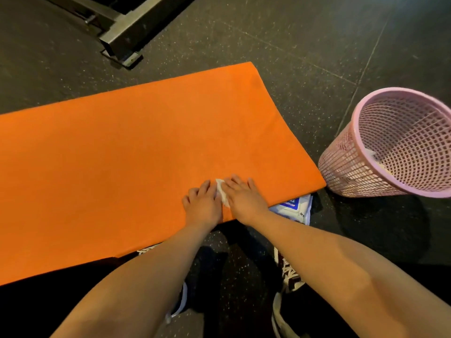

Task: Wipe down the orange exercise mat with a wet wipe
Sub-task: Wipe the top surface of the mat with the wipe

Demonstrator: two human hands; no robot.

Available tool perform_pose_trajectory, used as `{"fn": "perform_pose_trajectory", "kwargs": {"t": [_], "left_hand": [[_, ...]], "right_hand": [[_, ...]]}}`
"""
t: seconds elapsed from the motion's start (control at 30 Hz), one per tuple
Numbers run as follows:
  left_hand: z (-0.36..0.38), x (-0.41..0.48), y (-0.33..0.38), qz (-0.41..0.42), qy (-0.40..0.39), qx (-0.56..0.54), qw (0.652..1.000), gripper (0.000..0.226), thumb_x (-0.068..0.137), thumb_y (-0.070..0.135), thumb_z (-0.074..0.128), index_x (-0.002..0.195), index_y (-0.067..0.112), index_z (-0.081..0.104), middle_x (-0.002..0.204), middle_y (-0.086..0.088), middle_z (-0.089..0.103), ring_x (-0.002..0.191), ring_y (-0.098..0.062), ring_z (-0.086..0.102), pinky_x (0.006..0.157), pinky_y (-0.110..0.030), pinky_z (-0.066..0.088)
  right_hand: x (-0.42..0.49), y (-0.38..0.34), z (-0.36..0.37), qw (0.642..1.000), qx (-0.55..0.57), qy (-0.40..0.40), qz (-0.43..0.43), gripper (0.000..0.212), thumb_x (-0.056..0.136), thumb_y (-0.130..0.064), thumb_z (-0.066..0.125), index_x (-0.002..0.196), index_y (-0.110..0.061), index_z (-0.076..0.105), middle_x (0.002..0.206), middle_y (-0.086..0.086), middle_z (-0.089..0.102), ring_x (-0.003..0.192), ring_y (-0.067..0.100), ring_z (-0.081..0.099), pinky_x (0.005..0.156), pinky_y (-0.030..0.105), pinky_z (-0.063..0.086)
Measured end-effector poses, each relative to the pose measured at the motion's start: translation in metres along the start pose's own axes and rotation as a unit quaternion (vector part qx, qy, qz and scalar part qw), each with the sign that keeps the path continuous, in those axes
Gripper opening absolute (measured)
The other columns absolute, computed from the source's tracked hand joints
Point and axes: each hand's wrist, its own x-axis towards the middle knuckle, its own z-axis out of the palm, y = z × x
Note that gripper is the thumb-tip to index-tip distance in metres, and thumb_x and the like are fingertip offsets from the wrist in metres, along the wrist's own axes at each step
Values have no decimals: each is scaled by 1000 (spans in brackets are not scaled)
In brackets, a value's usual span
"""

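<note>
1. Head view, nearest first: two bare forearms are seen reaching forward over a pair of laced shoes (290, 276) planted on the dark speckled floor (292, 69). A crouch at the mat's near edge is suggested, probably so that weight can be put onto the hands.
2. The left hand (202, 206) is laid palm down on the mat with its fingers slightly bent, and nothing is pinched by it as far as can be seen.
3. The right hand (244, 198) is spread flat beside it, fingers straight.
4. The wet wipe (222, 191) is trapped between the two hands, with a white strip showing and the rest hidden beneath them. Both palms are likely used so that the wipe is pressed evenly and kept from bunching.
5. The orange mat (122, 154) is spread flat on the floor. The hands are set near its right near corner, so most of its surface appears yet to be covered.
6. A wipe packet (292, 207) is tucked partly under that corner, within easy reach for a fresh sheet.
7. A pink mesh basket (358, 123) is stood just beside the mat's right end, presumably for used wipes. Something pale lies inside it.
8. Farthest off, a metal equipment frame (122, 32) is seen beyond the mat.
</note>
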Motion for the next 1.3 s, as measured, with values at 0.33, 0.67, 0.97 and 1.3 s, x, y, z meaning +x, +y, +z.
{"fn": "perform_pose_trajectory", "kwargs": {"t": [0.33, 0.67, 0.97, 1.3], "left_hand": [[16, 9, -4, -23, 14, -12, 1000, 50, 107, 44, 19, 157, 36, 23, 168, 7, 11, 147, -23, 13, 117, -46, 9], [13, 4, -13, 3, 28, -59, 998, 51, 108, 32, 29, 159, 24, 24, 166, 4, 18, 150, -21, 12, 121, -41, 4], [22, -10, -20, 46, 43, -59, 996, 51, 108, 25, 30, 159, 21, 26, 167, -1, 18, 154, -19, 8, 125, -41, 1], [22, -24, -15, 56, 4, -9, 998, 51, 110, 35, 18, 160, 24, 15, 169, -2, 3, 155, -21, -5, 125, -43, -3]], "right_hand": [[26, -14, 4, 997, 23, 1, 78, 64, 105, -21, 32, 163, -15, 4, 170, 5, -3, 156, 21, -8, 126, 47, -4], [29, 11, -9, 986, 3, 6, 167, 73, 99, -11, 31, 162, -16, -5, 169, 4, -12, 155, 21, -15, 124, 49, -11], [-11, -12, 17, 1000, -16, 15, 10, 56, 110, -37, 15, 163, -22, 7, 170, -2, 1, 156, 16, -7, 125, 49, -7], [-30, -44, 27, 995, 49, 18, 90, 56, 110, -33, 18, 163, -23, 3, 170, 0, -8, 155, 17, -15, 124, 49, -12]]}}
